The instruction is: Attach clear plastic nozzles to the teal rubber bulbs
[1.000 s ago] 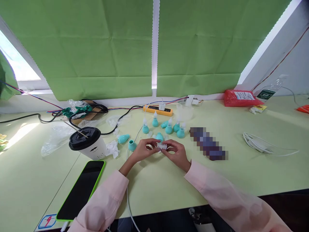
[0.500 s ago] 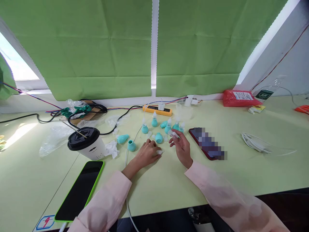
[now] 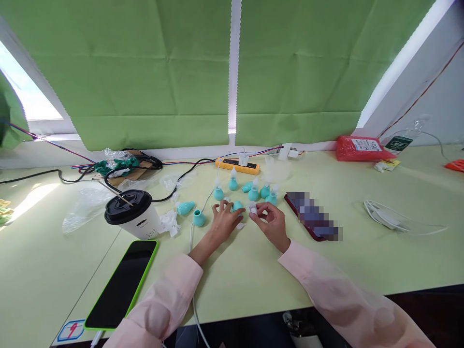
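My right hand pinches a small translucent white plastic piece between thumb and fingertips. To its left, my left hand is low over the table with fingers spread and bent, its fingertips at a teal rubber bulb that they partly hide. Whether they grip it is unclear. A small clear piece lies beside the left thumb. Just behind the hands stand several teal bulbs with clear pointed tips. An open-necked teal bulb stands to the left, near another lying on its side.
A lidded paper cup, crumpled tissue and a green-edged phone are at left. A second phone lies right of my right hand. Behind are a yellow power strip and black cable. A white cable crosses the table.
My left hand has moved forward from the small clear piece to the teal bulb, its fingers spreading. My right hand has lowered the translucent piece and brought it left, close to that bulb.
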{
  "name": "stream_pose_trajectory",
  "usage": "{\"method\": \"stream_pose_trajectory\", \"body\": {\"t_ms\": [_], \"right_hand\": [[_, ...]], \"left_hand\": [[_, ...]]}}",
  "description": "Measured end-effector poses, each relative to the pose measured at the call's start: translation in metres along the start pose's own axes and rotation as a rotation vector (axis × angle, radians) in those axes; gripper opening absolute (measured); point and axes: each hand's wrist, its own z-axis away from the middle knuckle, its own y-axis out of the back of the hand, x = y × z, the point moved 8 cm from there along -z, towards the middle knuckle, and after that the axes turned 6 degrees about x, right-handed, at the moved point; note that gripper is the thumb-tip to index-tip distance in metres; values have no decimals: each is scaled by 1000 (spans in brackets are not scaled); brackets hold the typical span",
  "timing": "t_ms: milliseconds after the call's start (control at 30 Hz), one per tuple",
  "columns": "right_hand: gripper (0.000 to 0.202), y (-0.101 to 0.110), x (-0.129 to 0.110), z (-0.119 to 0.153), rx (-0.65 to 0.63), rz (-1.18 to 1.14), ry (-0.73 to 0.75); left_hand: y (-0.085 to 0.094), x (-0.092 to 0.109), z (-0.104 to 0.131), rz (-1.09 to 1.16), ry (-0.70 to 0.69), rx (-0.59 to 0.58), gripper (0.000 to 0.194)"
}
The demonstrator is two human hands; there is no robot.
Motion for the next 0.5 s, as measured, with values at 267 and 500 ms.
{"method": "stream_pose_trajectory", "body": {"t_ms": [267,500], "right_hand": [[33,-7,-3,1,-87,-54,-46],[32,-11,-7,5,-152,-163,-94]], "left_hand": [[35,-14,3,583,234,196,17],[4,-15,21,1486,594,-124,33]]}}
